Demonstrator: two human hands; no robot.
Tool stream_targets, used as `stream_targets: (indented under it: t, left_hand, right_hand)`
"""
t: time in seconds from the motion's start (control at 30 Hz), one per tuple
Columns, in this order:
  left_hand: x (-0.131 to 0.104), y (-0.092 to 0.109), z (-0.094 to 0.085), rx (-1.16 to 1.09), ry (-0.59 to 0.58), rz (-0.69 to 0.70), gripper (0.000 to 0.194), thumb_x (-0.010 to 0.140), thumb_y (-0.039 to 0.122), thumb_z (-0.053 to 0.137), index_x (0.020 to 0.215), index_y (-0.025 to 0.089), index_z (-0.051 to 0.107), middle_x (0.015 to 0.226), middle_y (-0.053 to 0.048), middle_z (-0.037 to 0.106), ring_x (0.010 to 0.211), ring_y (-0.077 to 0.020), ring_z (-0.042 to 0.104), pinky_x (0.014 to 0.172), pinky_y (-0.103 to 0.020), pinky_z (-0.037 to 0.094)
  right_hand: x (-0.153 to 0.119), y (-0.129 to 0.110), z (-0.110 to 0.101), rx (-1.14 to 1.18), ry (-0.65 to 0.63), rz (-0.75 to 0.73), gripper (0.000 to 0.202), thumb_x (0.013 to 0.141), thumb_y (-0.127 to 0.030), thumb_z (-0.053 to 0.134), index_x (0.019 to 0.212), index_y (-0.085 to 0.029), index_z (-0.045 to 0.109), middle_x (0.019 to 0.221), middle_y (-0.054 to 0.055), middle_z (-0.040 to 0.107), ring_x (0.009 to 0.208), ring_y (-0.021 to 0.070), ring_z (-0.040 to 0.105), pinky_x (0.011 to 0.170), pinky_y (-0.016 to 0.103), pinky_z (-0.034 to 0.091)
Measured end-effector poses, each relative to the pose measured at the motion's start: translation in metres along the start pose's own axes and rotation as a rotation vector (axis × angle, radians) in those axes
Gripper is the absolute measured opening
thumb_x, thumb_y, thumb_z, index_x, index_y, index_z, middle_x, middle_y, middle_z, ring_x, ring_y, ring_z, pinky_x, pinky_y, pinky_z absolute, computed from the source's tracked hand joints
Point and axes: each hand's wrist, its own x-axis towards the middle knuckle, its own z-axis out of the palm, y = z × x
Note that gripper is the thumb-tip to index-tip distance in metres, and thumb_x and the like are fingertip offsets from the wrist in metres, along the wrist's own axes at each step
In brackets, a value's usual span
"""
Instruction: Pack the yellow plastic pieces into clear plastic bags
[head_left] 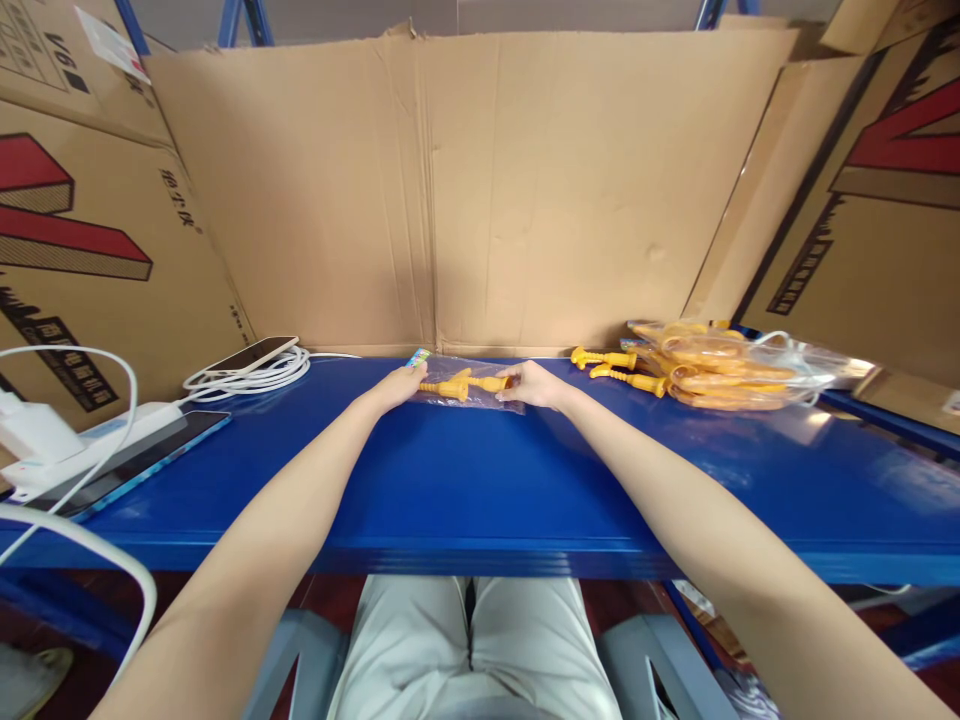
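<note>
A clear plastic bag (480, 402) lies on the blue tabletop, with yellow handle-like pieces (454, 386) visible in it. My left hand (397, 388) is closed on the bag's left end, beside a small colourful label (418, 357). At the other end, my right hand (536, 386) has its fingers closed on the bag. The end of one yellow piece meets those fingertips; whether they pinch it too, I cannot tell. Two loose yellow handle-like pieces (630, 380) lie to the right of my right hand.
Several clear bags with yellow loops (720, 370) are piled at the right. On the left are phones (150, 455), a coiled white cable (259, 375) and a power strip (97, 440). Cardboard (525, 190) walls the back of the blue table (480, 490), with printed boxes (90, 230) at the sides.
</note>
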Motion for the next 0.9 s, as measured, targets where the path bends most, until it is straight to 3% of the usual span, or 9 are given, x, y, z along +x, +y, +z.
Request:
stream_targets:
  t: [0.13,0.27,0.4,0.63,0.9]
  left_hand:
    - [-0.002,0.004,-0.001,-0.212,-0.072,-0.003,0.066,0.088,0.057,0.025,0.11,0.011,0.068,0.116,-0.009,0.065,0.107,-0.0229,0.06,0.089,-0.025,0.044]
    - [-0.007,0.011,-0.001,-0.214,-0.063,0.013,0.065,0.087,0.06,0.028,0.104,0.014,0.071,0.108,-0.006,0.069,0.1,-0.0228,0.063,0.085,-0.024,0.045]
    - [-0.006,0.012,0.0,-0.192,-0.063,0.047,0.073,0.086,0.065,0.021,0.102,0.016,0.072,0.098,-0.005,0.072,0.094,-0.0234,0.065,0.082,-0.026,0.046]
    - [0.001,0.007,0.005,-0.15,0.007,0.079,0.068,0.09,0.057,0.02,0.117,0.013,0.063,0.126,-0.008,0.059,0.119,-0.0217,0.052,0.099,-0.026,0.037]
    - [-0.001,0.004,0.009,-0.178,-0.032,0.105,0.068,0.09,0.056,0.018,0.117,0.012,0.063,0.127,-0.01,0.057,0.122,-0.0244,0.049,0.1,-0.029,0.036]
  right_hand:
    - [0.0,-0.001,0.001,-0.16,0.071,-0.061,0.029,0.064,-0.026,0.071,0.09,-0.013,0.072,0.063,-0.002,0.061,0.059,0.0119,0.055,0.057,0.022,0.042]
    - [0.0,0.001,0.005,-0.064,-0.007,-0.105,0.042,0.067,-0.028,0.07,0.105,-0.01,0.069,0.068,0.0,0.064,0.059,0.0115,0.055,0.058,0.023,0.043]
    - [0.0,0.0,0.008,-0.04,-0.006,-0.09,0.045,0.067,-0.026,0.07,0.109,-0.01,0.067,0.076,0.002,0.067,0.065,0.0131,0.058,0.063,0.023,0.045]
    - [-0.002,-0.009,0.013,-0.159,0.098,-0.05,0.043,0.071,-0.024,0.069,0.111,-0.009,0.066,0.084,0.007,0.069,0.076,0.0175,0.062,0.07,0.025,0.047]
    - [0.005,0.0,0.018,-0.103,0.039,-0.178,0.032,0.072,-0.021,0.069,0.103,-0.012,0.069,0.09,0.008,0.07,0.079,0.0185,0.065,0.072,0.028,0.05]
